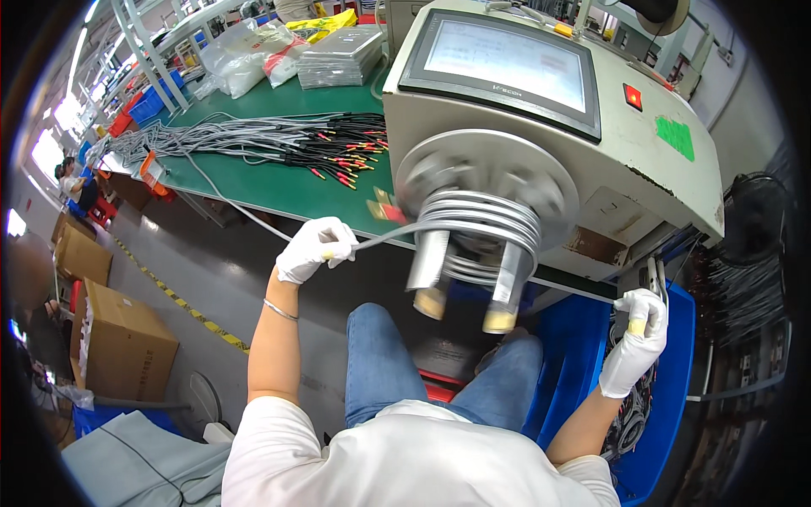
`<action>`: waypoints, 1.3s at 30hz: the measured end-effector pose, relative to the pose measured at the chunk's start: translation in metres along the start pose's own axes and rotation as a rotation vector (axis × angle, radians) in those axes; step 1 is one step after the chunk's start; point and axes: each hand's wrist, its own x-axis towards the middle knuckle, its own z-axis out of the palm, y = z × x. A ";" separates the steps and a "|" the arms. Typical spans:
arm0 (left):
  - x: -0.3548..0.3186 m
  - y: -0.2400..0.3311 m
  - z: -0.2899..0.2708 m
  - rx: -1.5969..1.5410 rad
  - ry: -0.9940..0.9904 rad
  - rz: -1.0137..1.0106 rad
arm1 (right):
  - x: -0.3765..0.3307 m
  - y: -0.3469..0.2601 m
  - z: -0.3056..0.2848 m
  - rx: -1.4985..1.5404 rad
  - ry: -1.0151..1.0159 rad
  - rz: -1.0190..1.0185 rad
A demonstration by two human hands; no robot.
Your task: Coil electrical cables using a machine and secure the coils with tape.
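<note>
In a white glove, my left hand [317,251] is closed around a grey cable [384,239]. The cable runs from the pile on the table, through my fingers, to the winding head. There it lies in several turns as a coil [481,215] around blurred metal prongs [507,291] with yellowish tips, in front of a round metal disc [557,190]. My right hand [638,338], also gloved, has its fingers curled beside a metal bracket [657,275] over the blue bin; what it holds, if anything, is hidden.
A winding machine [676,198] with a screen [507,72] stands on the green table [245,101]. Grey cables with red and gold plugs [346,160] lie there, near plastic bags [245,59] and stacked flat packs [338,59]. A blue bin [676,397] holds cables; cardboard boxes [127,342] stand left.
</note>
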 end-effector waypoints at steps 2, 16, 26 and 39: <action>0.001 0.000 0.000 -0.005 0.002 0.012 | 0.001 0.000 0.000 -0.004 0.002 0.000; 0.001 0.012 0.006 -0.035 -0.065 0.063 | 0.000 0.005 -0.002 0.023 0.019 0.030; 0.010 0.053 0.052 -0.063 -0.140 0.121 | 0.000 -0.006 0.006 -0.001 -0.046 -0.005; 0.000 0.061 0.084 0.424 -0.192 0.227 | 0.017 -0.037 0.065 0.059 -0.400 -0.172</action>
